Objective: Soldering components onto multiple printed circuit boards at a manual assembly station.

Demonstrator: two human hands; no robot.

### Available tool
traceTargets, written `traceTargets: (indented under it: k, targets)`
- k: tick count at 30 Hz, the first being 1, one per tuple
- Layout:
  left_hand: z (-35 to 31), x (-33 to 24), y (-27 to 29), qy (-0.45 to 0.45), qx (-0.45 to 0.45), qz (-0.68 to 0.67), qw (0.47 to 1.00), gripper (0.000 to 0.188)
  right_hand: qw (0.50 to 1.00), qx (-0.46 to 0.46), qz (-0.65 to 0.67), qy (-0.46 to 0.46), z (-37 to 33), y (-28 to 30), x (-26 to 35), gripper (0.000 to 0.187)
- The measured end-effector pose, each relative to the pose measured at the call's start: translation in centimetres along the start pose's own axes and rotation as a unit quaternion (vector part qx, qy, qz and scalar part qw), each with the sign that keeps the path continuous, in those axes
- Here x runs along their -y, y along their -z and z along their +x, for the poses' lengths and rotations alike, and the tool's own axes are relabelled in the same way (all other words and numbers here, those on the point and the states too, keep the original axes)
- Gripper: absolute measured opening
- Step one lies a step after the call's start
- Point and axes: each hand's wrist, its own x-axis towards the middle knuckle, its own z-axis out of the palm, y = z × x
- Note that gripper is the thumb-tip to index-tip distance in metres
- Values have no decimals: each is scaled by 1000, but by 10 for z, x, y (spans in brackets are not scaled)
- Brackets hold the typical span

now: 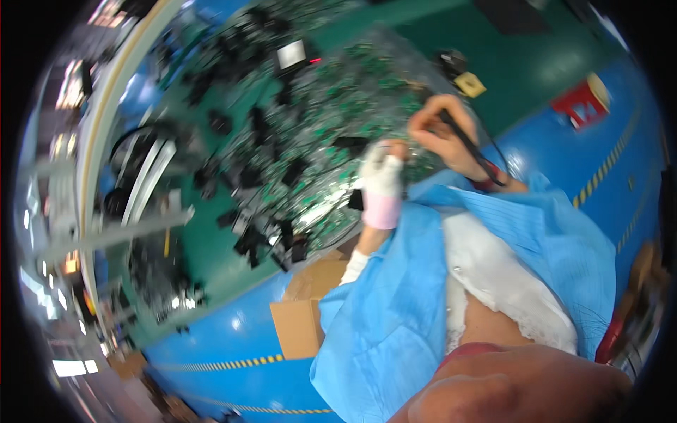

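Note:
My left hand (383, 176) wears a white glove with a pink cuff, its fingertips bare. Those fingers are curled together at the near edge of a spread of small green circuit boards (317, 134); blur hides what, if anything, they pinch. Just to the right, my right hand (451, 134) is bare and closed around a black pen-shaped tool (462, 130). The tool slants back over the hand towards the wrist, and a thin dark cord (499, 151) runs close by. Its tip cannot be made out.
Black parts (257, 243) lie among the boards on the green table (211, 243). Beyond my right hand sit a yellow pad (470, 84) and a dark object (451, 63). A red container (582, 102) is at right, a cardboard box (296, 328) below the table edge, a white-topped device (290, 54) farther back.

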Motion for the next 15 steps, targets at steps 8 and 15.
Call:
traceTargets:
  k: [8,15]
  targets:
    - [2,6,-14,9,-33,-112,993,20,995,19,-88,-39,-7,37,-24,29]
    - [2,1,-4,-4,-13,-205,979,17,988,135,-61,-48,20,25,-28,31]
